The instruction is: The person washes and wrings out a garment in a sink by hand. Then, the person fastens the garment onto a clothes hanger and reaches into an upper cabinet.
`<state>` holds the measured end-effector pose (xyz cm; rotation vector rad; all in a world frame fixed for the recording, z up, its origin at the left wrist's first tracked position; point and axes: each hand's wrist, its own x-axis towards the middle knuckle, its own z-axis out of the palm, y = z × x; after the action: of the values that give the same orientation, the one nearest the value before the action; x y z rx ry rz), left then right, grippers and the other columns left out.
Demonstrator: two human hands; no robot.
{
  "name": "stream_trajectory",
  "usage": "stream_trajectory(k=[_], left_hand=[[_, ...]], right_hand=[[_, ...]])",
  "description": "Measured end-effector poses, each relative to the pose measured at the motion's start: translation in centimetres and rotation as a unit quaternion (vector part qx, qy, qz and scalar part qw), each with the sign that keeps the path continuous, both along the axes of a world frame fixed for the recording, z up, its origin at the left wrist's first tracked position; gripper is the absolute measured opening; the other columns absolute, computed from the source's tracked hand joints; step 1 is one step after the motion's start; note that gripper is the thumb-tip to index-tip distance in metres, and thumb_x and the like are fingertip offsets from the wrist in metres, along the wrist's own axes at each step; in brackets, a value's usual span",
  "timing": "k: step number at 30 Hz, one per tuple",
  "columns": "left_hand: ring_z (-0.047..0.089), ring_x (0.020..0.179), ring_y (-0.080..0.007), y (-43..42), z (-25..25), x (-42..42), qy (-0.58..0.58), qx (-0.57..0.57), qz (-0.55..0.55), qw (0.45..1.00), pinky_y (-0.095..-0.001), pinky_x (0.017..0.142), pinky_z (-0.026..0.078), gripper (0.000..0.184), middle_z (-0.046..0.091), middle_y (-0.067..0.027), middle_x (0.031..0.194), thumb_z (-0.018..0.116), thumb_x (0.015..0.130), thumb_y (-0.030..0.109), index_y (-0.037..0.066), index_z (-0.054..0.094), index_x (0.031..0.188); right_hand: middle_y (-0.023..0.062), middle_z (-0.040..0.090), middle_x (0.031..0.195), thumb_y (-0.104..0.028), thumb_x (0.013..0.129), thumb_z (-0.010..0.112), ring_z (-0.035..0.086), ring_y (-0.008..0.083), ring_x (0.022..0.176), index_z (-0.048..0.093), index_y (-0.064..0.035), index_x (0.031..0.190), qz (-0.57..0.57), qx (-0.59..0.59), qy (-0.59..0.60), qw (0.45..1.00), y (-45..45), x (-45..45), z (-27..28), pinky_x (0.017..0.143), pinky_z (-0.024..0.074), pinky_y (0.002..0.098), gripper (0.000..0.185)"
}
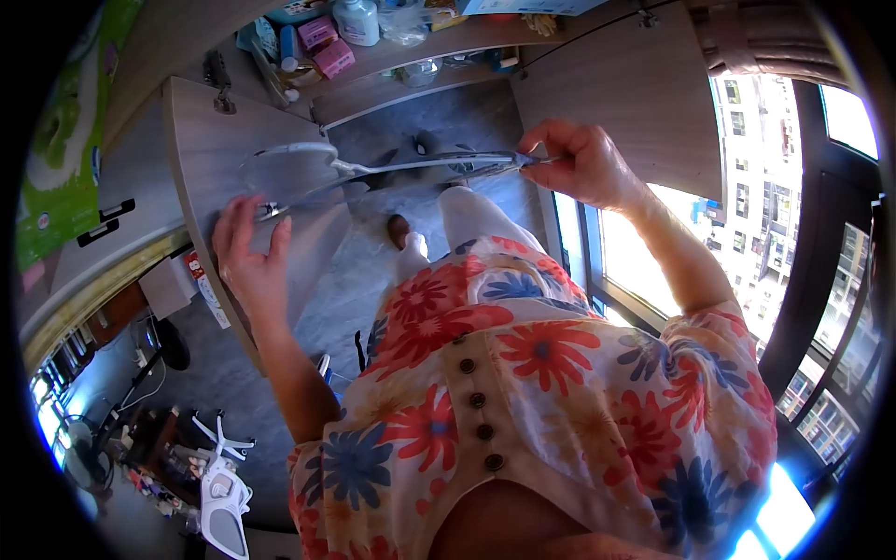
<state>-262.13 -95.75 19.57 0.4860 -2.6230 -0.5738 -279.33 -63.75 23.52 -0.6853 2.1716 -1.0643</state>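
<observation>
Between thumb and fingers, my right hand [593, 168] pinches one end of a thin, pale cable-like bundle [420, 162]. From there its strands stretch left across the front of the cupboard, and a thicker white strand curls into a loop near its far end. Motion blur and reflections hide its exact kind. My left hand [250, 257] is raised in front of the left cupboard door [308, 224], thumb apart from the fingers. Close to its fingertips is a small shiny metal piece [269, 210]; I cannot tell whether they touch it.
An open cupboard [411, 93] holds a white bottle [357, 21], pink boxes [334, 58] and bags. Its right door [625, 103] stands open beside a bright window [747, 205]. At lower left are a white chair [224, 509] and a cluttered desk. Grey floor [317, 317] lies below.
</observation>
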Motion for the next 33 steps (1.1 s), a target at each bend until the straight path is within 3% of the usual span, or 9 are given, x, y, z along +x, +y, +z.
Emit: stream_trajectory(k=[6,9,12,17,20,21,24,28,33], left_hand=[[0.052,0.101,-0.0254,2.7,4.0,-2.2,0.089,0.053,-0.091,0.990,-0.0351,0.086,0.042,0.039,0.054,-0.0118,0.110,0.070,0.068,0.010,0.006,0.058,0.105],[0.058,0.088,-0.0221,3.4,4.2,-4.2,0.033,0.124,-0.189,0.973,-0.0309,0.074,0.046,0.031,0.059,-0.0116,0.096,0.070,0.070,0.009,0.004,0.060,0.099],[0.058,0.065,-0.0155,3.9,2.4,-4.1,-0.058,0.361,-0.238,0.900,-0.0240,0.056,0.044,0.021,0.059,-0.0079,0.076,0.069,0.072,0.008,0.002,0.062,0.091],[0.045,0.047,-0.0094,5.6,2.0,-3.0,-0.031,0.330,-0.200,0.922,-0.0212,0.044,0.034,0.015,0.049,-0.0020,0.060,0.069,0.072,0.006,0.005,0.065,0.087],[0.042,0.044,-0.0109,6.5,1.7,-2.2,-0.042,0.334,-0.155,0.929,-0.0226,0.042,0.032,0.020,0.044,-0.0026,0.055,0.070,0.068,0.004,0.007,0.066,0.087],[0.042,0.044,-0.0115,6.5,1.2,-1.9,-0.041,0.320,-0.149,0.935,-0.0230,0.042,0.032,0.021,0.044,-0.0031,0.054,0.070,0.067,0.004,0.007,0.066,0.087],[0.043,0.043,-0.0131,7.1,0.6,-1.0,-0.045,0.307,-0.110,0.944,-0.0246,0.041,0.032,0.023,0.046,-0.0049,0.055,0.070,0.065,0.004,0.008,0.066,0.087],[0.046,0.043,-0.0153,8.1,0.1,-0.1,-0.074,0.299,-0.054,0.950,-0.0262,0.040,0.033,0.021,0.048,-0.0058,0.054,0.069,0.066,0.007,0.009,0.066,0.087],[0.046,0.043,-0.0163,9.6,-0.8,1.0,-0.066,0.326,0.029,0.942,-0.0271,0.041,0.033,0.021,0.048,-0.0054,0.053,0.069,0.066,0.008,0.008,0.066,0.086]], right_hand=[[-0.0035,0.035,0.046,-0.014,0.074,0.070,0.029,0.0044,0.043,0.061,-0.0063,0.086,0.005,-0.014,0.000,1.000,-0.3,0.3,-0.1,0.040,0.0239,0.0237,0.017],[-0.0032,0.037,0.047,-0.014,0.074,0.069,0.029,0.0042,0.043,0.062,-0.0067,0.087,0.026,-0.019,0.001,0.999,-0.4,0.1,-0.7,0.040,0.0245,0.0234,0.017],[-0.0015,0.046,0.051,-0.015,0.075,0.069,0.037,0.0034,0.046,0.063,-0.0066,0.090,0.044,-0.012,-0.041,0.998,-0.4,-0.5,-1.6,0.043,0.0310,0.0217,0.018],[0.0035,0.061,0.077,-0.010,0.076,0.068,0.056,0.0073,0.068,0.063,-0.0013,0.092,0.090,-0.104,-0.131,0.982,-0.6,-2.4,-4.3,0.059,0.0453,0.0203,0.018],[0.0054,0.064,0.088,-0.019,0.079,0.065,0.057,0.0105,0.075,0.064,-0.0101,0.099,0.240,-0.018,-0.012,0.971,-2.3,-5.3,-4.7,0.071,0.0465,0.0243,0.022],[0.0049,0.065,0.091,-0.021,0.082,0.061,0.059,0.0144,0.078,0.064,-0.0113,0.100,0.271,-0.050,0.106,0.955,-3.0,-6.6,-6.0,0.073,0.0471,0.0277,0.021],[0.0069,0.064,0.092,-0.021,0.081,0.059,0.060,0.0202,0.081,0.063,-0.0105,0.101,0.074,-0.025,-0.011,0.997,-6.7,-11.7,-11.2,0.075,0.0475,0.0318,0.023],[0.0134,0.063,0.093,-0.018,0.081,0.053,0.059,0.0308,0.086,0.062,-0.0086,0.103,0.059,-0.043,0.187,0.980,-13.8,-20.5,-20.7,0.079,0.0457,0.0393,0.025],[0.0132,0.063,0.093,-0.013,0.079,0.049,0.059,0.0313,0.086,0.065,-0.0096,0.094,0.057,0.052,0.445,0.892,-20.2,-27.7,-32.3,0.079,0.0456,0.0375,0.022]])
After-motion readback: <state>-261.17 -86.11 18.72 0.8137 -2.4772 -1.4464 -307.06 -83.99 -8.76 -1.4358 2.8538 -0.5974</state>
